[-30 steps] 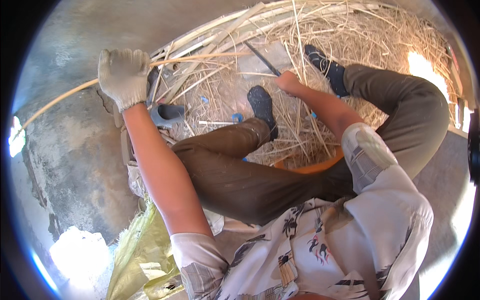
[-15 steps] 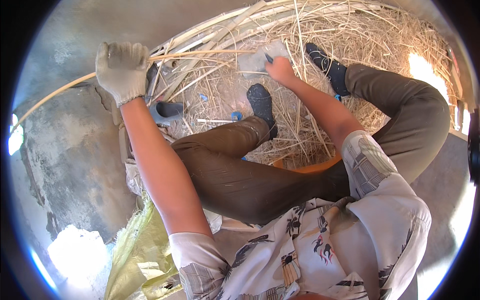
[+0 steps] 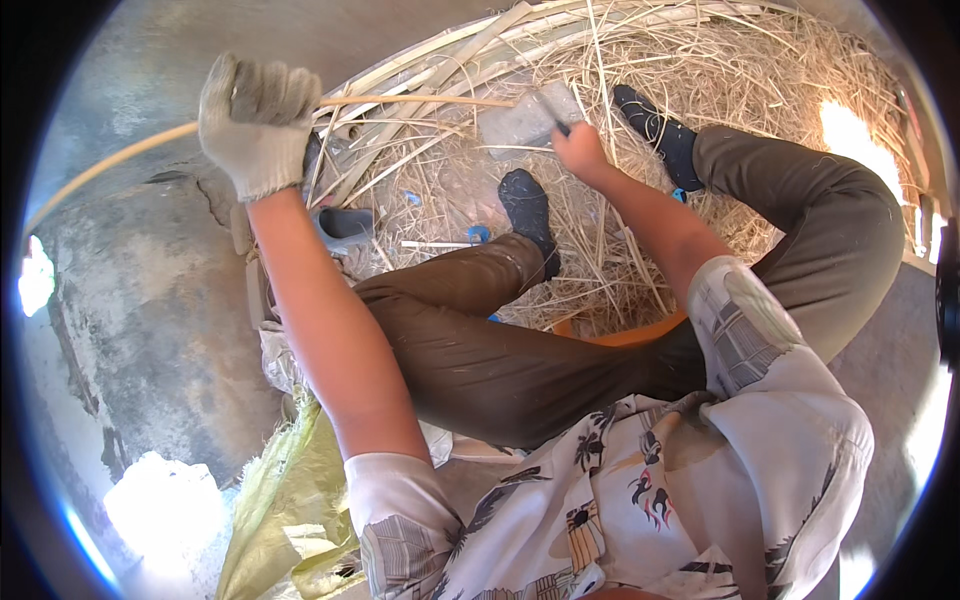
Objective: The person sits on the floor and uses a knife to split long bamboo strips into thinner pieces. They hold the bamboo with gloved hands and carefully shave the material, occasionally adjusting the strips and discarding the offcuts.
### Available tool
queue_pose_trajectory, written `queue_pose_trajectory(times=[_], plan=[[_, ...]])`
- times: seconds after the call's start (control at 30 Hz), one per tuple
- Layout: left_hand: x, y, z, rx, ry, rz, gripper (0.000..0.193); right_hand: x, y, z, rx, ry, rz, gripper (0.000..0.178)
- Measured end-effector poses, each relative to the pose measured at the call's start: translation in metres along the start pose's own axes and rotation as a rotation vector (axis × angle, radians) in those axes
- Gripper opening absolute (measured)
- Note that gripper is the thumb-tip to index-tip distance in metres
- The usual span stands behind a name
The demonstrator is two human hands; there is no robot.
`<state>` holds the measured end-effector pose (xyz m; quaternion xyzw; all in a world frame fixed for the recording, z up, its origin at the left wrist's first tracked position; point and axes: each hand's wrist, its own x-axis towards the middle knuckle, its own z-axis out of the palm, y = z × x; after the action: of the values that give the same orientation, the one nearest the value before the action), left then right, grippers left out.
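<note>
Two hands, both closed round something. Left hand (image 3: 258, 120), in a pale knit glove, is a tight fist round a long tan bamboo strip (image 3: 415, 99). Right hand (image 3: 582, 150), bare, is curled round the dark handle of a knife-like tool (image 3: 553, 112), its far part blurred; individual fingers too small to tell.

Edges and room: grey concrete surface (image 3: 160, 300) fills the left side, with the left fist in front of its upper part. Space between the hands is crossed only by the strip at their height; below it are a dark-clad foot (image 3: 527, 205) and loose shavings. Other foot (image 3: 655, 130) is near the right hand, on its right side. Straw-like shavings (image 3: 760, 100) pile along the top and upper right, long split lengths (image 3: 440, 65) curving along the pile's upper left edge. Yellow-green woven sack (image 3: 285, 490) at lower left, well apart from both hands.

Strip position: runs through the left fist, bending down to the left rim on one side; other side goes nearly straight right, its end over a grey slab (image 3: 508, 130), near the tool and right hand. Tool-to-strip contact: cannot tell.
</note>
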<state>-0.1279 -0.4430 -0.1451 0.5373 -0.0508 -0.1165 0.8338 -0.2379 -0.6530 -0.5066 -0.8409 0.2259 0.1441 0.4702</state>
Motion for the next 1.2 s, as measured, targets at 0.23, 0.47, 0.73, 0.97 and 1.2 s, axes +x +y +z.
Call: queue_pose_trajectory(times=[0.23,0.47,0.73,0.97,1.2], plan=[[-0.001,-0.006,0.027,-0.009,0.184,0.055,0.042,0.005,-0.009,-0.009,0.19,0.166,-0.041,0.04],[0.0,-0.005,0.018,-0.015,0.258,0.058,0.037,-0.005,-0.001,0.018,-0.005,0.037,0.172,0.036],[0.004,0.0,-0.002,-0.01,0.025,0.009,0.035,-0.012,-0.003,0.02,-0.047,-0.088,0.121,0.04],[-0.005,-0.001,0.005,0.034,0.039,0.02,0.036,-0.016,-0.047,0.0,0.426,0.317,-0.087,0.034],[0.027,-0.012,-0.02,-0.19,-0.024,-0.015,0.035,0.039,0.027,0.012,0.011,0.128,-0.101,0.037]])
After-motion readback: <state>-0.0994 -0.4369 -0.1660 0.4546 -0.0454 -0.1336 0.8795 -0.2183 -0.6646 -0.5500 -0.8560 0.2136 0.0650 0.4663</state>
